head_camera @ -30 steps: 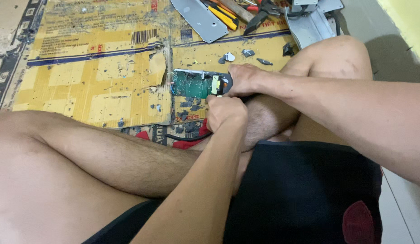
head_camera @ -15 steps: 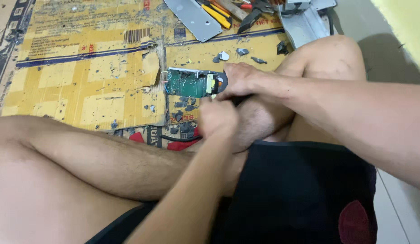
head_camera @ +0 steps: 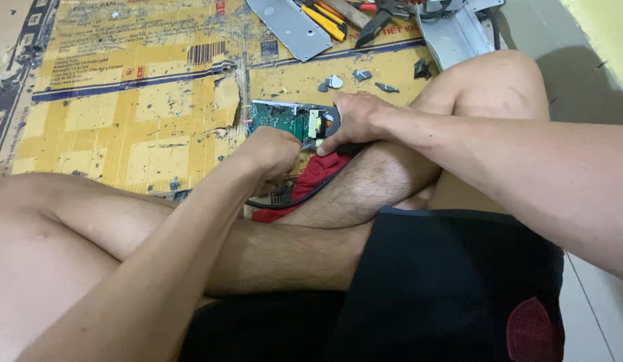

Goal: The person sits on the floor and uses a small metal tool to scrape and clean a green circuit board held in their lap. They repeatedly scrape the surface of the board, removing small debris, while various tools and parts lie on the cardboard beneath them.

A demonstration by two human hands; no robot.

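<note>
Head view: green circuit board [head_camera: 288, 119] lies bare on the yellow cardboard sheet [head_camera: 123, 114], already out of its housing; grey metal cover panels [head_camera: 288, 27] and small broken fragments [head_camera: 335, 82] lie beyond it. Components remain mounted, so the stripping appears partly done. Right hand [head_camera: 351, 121] presses down on the board's right end, fingers curled over it. Left hand [head_camera: 271, 151] is clenched at the board's near edge; whether it grips a tool cannot be told. Yellow-handled pliers [head_camera: 325, 20] lie unused.

We see soft, even indoor light, bright without glare, with a dim shadow on the floor [head_camera: 579, 74] beyond the raised knee, sharp focus mid-frame, and near limbs slightly soft and stretched at the edges.
</note>
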